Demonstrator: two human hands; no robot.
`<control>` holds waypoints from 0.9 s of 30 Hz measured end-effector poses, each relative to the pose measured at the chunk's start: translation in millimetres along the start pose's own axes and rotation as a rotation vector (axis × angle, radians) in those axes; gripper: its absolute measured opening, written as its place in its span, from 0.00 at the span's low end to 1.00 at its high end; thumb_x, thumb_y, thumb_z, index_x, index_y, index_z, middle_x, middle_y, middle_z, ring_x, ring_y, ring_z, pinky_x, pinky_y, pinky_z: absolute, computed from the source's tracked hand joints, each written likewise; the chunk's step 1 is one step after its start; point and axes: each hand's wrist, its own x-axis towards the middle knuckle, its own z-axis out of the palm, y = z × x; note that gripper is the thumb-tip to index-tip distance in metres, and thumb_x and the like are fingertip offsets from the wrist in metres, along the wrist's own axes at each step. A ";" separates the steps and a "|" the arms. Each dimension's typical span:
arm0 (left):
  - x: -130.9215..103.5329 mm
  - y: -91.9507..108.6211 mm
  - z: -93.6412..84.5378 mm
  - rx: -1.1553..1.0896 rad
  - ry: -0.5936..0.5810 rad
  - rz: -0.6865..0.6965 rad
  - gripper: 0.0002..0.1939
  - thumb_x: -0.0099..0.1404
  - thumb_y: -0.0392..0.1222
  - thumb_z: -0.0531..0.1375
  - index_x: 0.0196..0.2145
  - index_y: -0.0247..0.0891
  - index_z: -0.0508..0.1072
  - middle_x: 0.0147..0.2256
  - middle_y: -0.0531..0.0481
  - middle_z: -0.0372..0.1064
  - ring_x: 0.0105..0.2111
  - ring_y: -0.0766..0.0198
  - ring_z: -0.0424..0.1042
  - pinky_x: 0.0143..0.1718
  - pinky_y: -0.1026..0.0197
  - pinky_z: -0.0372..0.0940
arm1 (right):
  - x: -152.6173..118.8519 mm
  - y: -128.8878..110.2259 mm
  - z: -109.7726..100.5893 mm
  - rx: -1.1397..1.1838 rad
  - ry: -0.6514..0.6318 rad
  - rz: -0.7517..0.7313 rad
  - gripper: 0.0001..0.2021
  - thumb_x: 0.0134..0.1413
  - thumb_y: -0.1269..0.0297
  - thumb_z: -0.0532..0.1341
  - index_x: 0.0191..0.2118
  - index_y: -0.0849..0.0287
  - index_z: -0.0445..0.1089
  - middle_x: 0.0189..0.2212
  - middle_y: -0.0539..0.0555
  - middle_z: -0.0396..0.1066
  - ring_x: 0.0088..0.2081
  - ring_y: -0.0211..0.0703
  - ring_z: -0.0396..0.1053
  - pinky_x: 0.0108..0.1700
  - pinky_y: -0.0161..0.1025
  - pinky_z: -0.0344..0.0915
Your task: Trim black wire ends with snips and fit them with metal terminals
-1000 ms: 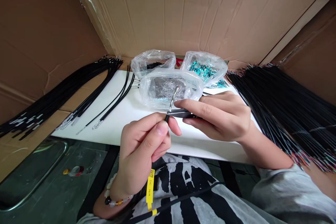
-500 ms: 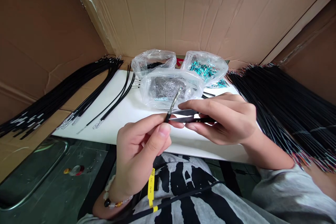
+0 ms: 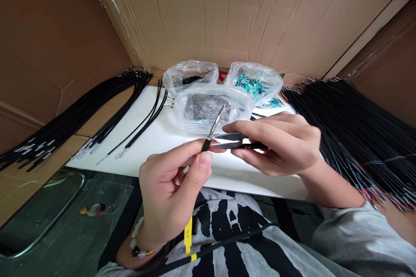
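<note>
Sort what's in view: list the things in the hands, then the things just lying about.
In hand:
left hand pinching a thin black wire with a metal tip
right hand holding dark metal tweezers

Lying about:
clear plastic bag of grey metal parts
clear bag of teal parts
bundle of black wires
white board

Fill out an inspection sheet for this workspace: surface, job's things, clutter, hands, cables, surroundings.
Surface: white board lying on cardboard.
Job's things: black wire with a metal tip, pinched in the left hand; dark tweezers in the right hand, their points at the wire's end.
Clutter: three open plastic bags: grey metal parts, teal parts, dark parts.
Hands: both closed on their items, held above the board's near edge.
Cables: loose black wires on the board; a bundle at left; a big bundle at right.
Surroundings: cardboard walls; metal tray lower left.
</note>
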 end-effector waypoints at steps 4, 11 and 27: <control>0.9 2.6 2.1 0.173 0.030 0.168 0.19 0.72 0.37 0.60 0.22 0.41 0.65 0.17 0.58 0.54 0.17 0.70 0.51 0.19 0.61 0.47 | 0.8 -0.3 -0.3 -0.032 -0.008 -0.014 0.10 0.71 0.61 0.61 0.50 0.60 0.73 0.24 0.49 0.74 0.23 0.37 0.72 0.25 0.36 0.67; 2.9 3.8 3.5 0.291 0.038 0.256 0.09 0.73 0.36 0.60 0.41 0.44 0.81 0.18 0.60 0.55 0.17 0.72 0.52 0.19 0.63 0.50 | 3.6 -2.0 1.6 -0.076 0.001 -0.040 0.06 0.70 0.65 0.61 0.45 0.62 0.73 0.23 0.50 0.75 0.23 0.36 0.73 0.25 0.35 0.64; -0.8 0.0 2.4 0.218 0.112 0.237 0.17 0.69 0.35 0.61 0.21 0.40 0.70 0.17 0.58 0.59 0.15 0.72 0.54 0.15 0.62 0.47 | 1.7 -3.0 1.1 -0.054 0.001 -0.043 0.08 0.70 0.65 0.61 0.48 0.63 0.74 0.24 0.49 0.75 0.23 0.35 0.73 0.28 0.33 0.68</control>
